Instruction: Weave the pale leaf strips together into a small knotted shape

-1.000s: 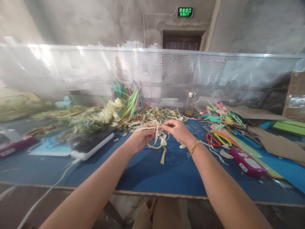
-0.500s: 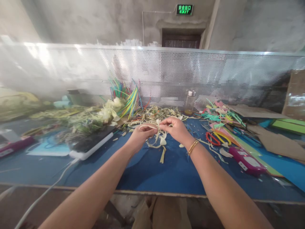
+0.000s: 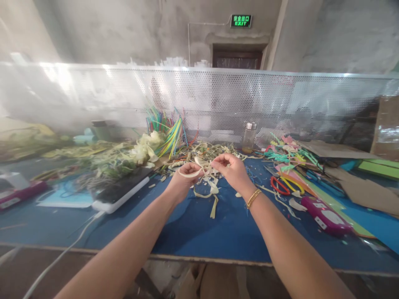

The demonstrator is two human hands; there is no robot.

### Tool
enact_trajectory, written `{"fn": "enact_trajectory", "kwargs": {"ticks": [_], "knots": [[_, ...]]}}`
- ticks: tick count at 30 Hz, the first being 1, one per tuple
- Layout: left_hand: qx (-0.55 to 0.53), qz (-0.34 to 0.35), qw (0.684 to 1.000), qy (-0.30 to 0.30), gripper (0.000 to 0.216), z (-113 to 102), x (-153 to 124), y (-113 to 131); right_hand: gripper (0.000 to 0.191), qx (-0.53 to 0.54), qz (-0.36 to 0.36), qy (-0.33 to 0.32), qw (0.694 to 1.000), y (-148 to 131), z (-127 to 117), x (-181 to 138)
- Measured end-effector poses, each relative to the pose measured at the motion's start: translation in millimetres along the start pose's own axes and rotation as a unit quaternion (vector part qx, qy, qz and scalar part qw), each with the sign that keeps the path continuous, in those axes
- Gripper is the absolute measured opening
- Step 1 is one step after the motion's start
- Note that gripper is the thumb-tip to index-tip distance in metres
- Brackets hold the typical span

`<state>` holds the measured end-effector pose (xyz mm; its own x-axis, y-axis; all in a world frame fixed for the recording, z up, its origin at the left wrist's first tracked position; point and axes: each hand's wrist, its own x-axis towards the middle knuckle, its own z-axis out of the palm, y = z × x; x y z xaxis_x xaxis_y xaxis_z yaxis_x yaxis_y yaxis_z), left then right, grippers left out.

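Over the blue table, my left hand and my right hand meet at the middle, both pinched on a pale cream strip. The strip curls into a loop over my left fingers. Below the hands lie more cream strip pieces on the blue surface. A gold bracelet sits on my right wrist.
A heap of cream and green strips and coloured strips lies at the left and back. A white slab device with a cable sits left. A glass jar, red-handled scissors, a pink tool and cardboard lie right. A perforated metal screen closes the back.
The strip between my hands has gone from nearly straight to a curled loop on my left fingers. Both hands stayed together at the same spot.
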<state>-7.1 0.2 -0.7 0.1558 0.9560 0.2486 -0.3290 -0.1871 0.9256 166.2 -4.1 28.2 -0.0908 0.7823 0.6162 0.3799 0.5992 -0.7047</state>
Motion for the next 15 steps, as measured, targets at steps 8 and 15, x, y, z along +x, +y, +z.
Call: {"fn": "enact_trajectory", "kwargs": {"ticks": [8, 15], "knots": [[0.01, 0.062, 0.998, -0.001, 0.027, -2.9, 3.2, -2.7, 0.021, -0.097, -0.03, -0.06, 0.993, -2.4, 15.6, -8.3], [0.014, 0.025, 0.999, 0.016, 0.021, -1.3, 2.8, 5.6, 0.008, -0.06, -0.012, -0.058, 0.996, 1.3, 7.7, -5.1]]}}
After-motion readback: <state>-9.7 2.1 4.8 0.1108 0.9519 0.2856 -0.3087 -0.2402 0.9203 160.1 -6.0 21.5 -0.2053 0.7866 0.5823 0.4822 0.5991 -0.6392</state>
